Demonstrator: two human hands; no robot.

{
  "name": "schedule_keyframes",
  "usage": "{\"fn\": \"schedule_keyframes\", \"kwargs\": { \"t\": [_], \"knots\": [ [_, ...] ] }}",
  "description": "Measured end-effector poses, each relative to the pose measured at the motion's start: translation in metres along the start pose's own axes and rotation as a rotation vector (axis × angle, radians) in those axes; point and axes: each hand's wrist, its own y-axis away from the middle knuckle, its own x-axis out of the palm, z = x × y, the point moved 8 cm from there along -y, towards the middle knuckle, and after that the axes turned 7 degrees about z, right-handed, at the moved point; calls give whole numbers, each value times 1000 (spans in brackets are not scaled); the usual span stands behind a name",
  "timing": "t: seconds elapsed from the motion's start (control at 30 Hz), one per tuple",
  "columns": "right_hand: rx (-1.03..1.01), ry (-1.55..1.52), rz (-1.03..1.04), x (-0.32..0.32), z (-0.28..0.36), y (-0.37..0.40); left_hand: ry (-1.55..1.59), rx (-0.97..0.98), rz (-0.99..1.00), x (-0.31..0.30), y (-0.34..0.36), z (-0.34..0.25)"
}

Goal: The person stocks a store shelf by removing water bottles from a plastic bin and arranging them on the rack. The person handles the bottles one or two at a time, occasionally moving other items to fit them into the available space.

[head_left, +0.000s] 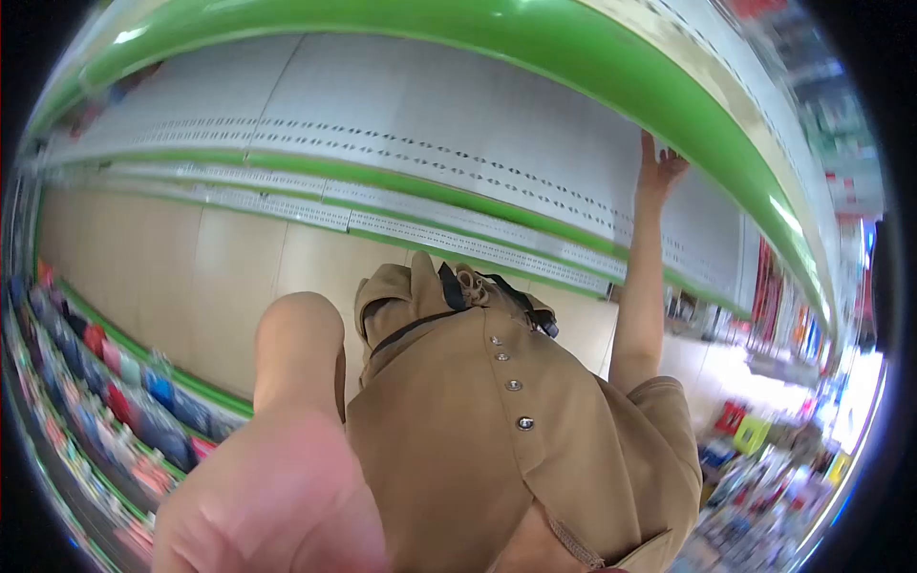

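Note:
My right arm stretches up to a white shelf board [449, 95] with rows of small slots. At the end of it, my right hand [661, 172] is open over the board, its fingers apart, with the tips at the lower edge of a broad green shelf rim [611, 67]. Nothing shows in that hand. Close to the camera at the lower left is my left hand [277, 497], the forearm bent up. Its palm area looks large and blurred, and its fingers are not visible.
Lower white shelf tiers with green edging [382, 225] step down toward a tan tiled floor [153, 239]. Behind my left arm run racks of colourful packaged goods [124, 382]. More goods [764, 487] and a yellow-green crate [752, 435] stand at the lower right.

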Motion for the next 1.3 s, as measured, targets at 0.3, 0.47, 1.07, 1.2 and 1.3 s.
{"fn": "schedule_keyframes", "kwargs": {
  "t": [0.3, 0.47, 1.07, 1.2, 1.3],
  "knots": [
    [334, -5, -252, -94, 30, 233, 228, -197, -136, -18, 2, 31],
    [680, 157, -453, -123, 69, 388, 795, -345, -175, 24, 5, 37],
    [1670, 483, -1807, -193, 136, 844, 1654, -483, 12, 221, 22, -42],
    [1745, 110, -2069, -196, 108, 883, 1660, -667, 314, 315, 54, -120],
    [1796, -146, -2268, -193, 86, 901, 1647, -716, 765, 363, 109, -174]
  ]
}}
